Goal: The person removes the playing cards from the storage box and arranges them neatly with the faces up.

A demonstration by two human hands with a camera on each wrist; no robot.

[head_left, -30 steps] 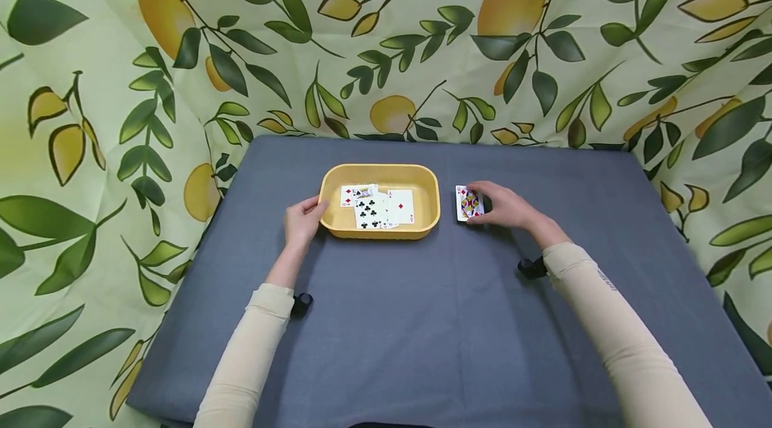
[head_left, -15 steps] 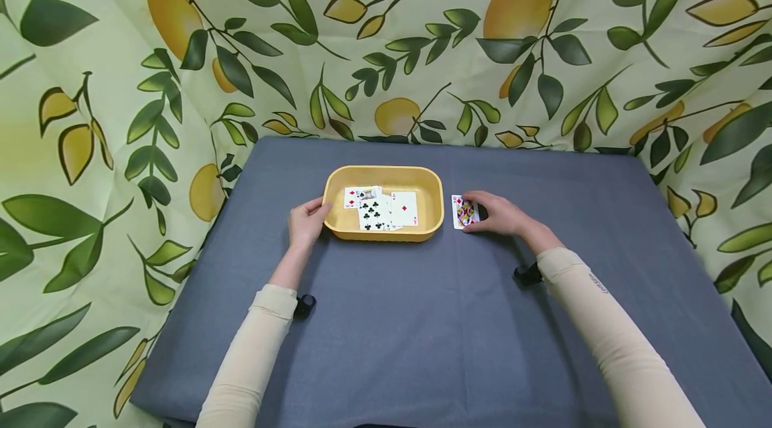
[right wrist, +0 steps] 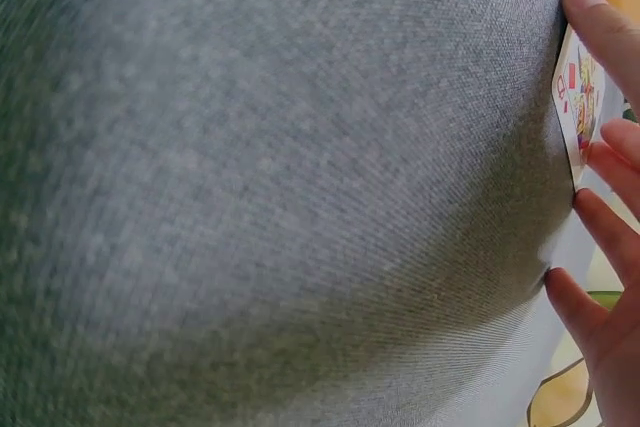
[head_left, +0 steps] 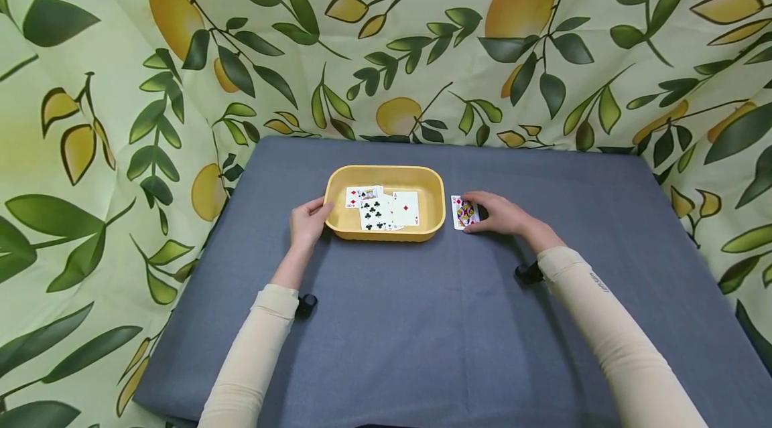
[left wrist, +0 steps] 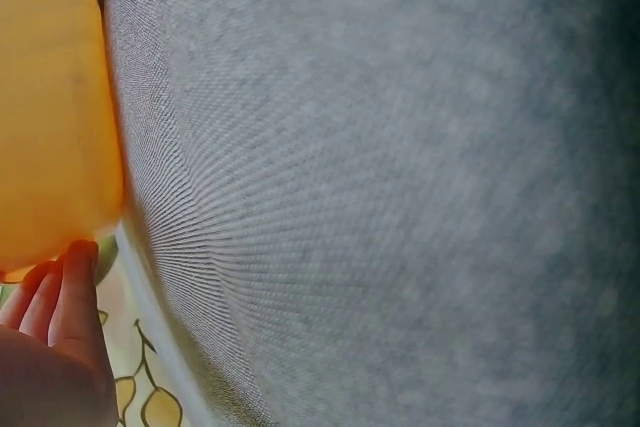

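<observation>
A yellow tray (head_left: 422,236) holds several face-up playing cards (head_left: 405,208), among them an ace of diamonds and a clubs card. My left hand (head_left: 307,222) grips the tray's left end, thumb over the rim; in the left wrist view, the fingers (left wrist: 75,292) lie against the tray's outer wall (left wrist: 55,117). Just right of the tray, a red-suit face card (head_left: 463,214) lies face up on the cloth. My right hand (head_left: 500,214) spans this playing card, thumb and fingertips at its opposite edges, partly covering it. Whether more cards lie beneath it, I cannot tell.
A blue-grey cloth (head_left: 386,321) covers the table. Behind and at the sides hangs a curtain (head_left: 374,33) printed with leaves and yellow fruit. Dark wrist cameras (head_left: 306,307) sit at both cuffs.
My right hand has slid the face card a little left and toward me, closer to the tray, then stopped. The left hand keeps its grip on the tray.
</observation>
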